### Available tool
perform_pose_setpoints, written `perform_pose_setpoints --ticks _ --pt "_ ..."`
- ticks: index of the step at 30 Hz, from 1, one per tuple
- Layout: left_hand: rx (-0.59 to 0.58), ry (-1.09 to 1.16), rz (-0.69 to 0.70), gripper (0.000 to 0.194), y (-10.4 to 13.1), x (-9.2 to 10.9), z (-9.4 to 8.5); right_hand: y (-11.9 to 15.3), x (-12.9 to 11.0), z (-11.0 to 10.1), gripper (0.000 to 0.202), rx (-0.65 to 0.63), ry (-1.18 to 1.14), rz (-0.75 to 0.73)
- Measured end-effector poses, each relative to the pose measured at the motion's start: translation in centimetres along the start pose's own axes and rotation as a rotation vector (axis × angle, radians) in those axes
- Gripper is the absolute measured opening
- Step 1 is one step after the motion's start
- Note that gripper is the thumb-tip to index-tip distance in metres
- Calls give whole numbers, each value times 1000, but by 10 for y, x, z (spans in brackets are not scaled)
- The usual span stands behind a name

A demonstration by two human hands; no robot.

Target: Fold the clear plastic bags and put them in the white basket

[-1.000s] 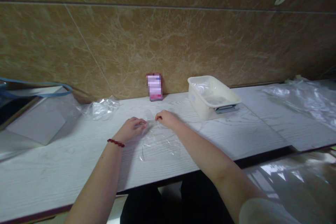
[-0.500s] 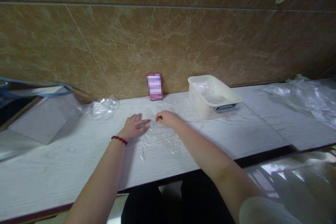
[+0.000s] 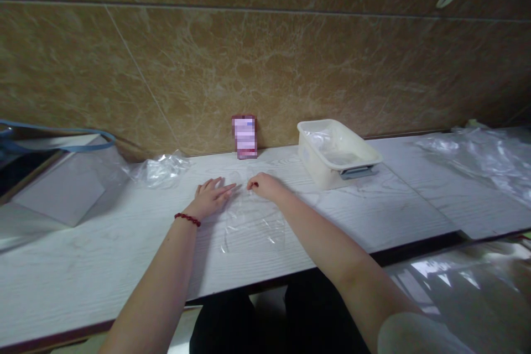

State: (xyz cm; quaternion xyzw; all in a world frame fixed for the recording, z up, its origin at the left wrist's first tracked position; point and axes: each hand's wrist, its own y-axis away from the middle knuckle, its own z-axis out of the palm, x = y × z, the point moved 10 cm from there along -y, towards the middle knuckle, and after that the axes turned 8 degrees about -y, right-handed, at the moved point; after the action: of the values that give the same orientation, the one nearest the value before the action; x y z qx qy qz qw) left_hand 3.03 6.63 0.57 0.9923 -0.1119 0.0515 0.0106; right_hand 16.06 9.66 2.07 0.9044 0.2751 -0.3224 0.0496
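On the white table point(image 3: 103, 265), left hand point(image 3: 209, 199) (fingers spread) touches clear plastic point(image 3: 254, 228); right hand point(image 3: 266, 186) pinches it.

My left hand point(image 3: 211, 198): palm down, splayed | my right hand point(image 3: 265, 186): curled into a pinch | my forearms point(image 3: 160, 265): bare, angled inward

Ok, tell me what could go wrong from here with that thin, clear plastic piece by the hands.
The thin, clear plastic piece might crease or tear if the right hand, curled at its far part, pulls against the left hand, spread at its left side. Its see-through edges barely stand out on the white wood-grain tabletop, so either hand could miss one. The dark red bracelet is close enough that it might snag the plastic.
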Motion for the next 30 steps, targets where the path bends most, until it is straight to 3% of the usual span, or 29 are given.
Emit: perform_pose_setpoints --ticks 10,14,18,22,30 --pt "-53 -16 17 41 -3 6 9 0 7 -3 28 -30 -22 58" --pt "-50 -19 4 42 -3 3 11 3 15 -18 28 45 72 136" --pt "-55 -19 -12 43 -3 0 12 7 2 -27 25 114 142 10" --pt "-74 -28 -13 46 -3 1 13 10 -6 -20 17 52 170 -81" --pt "-115 -59 -20 55 -1 -5 13 3 19 -17 18 -24 147 24"
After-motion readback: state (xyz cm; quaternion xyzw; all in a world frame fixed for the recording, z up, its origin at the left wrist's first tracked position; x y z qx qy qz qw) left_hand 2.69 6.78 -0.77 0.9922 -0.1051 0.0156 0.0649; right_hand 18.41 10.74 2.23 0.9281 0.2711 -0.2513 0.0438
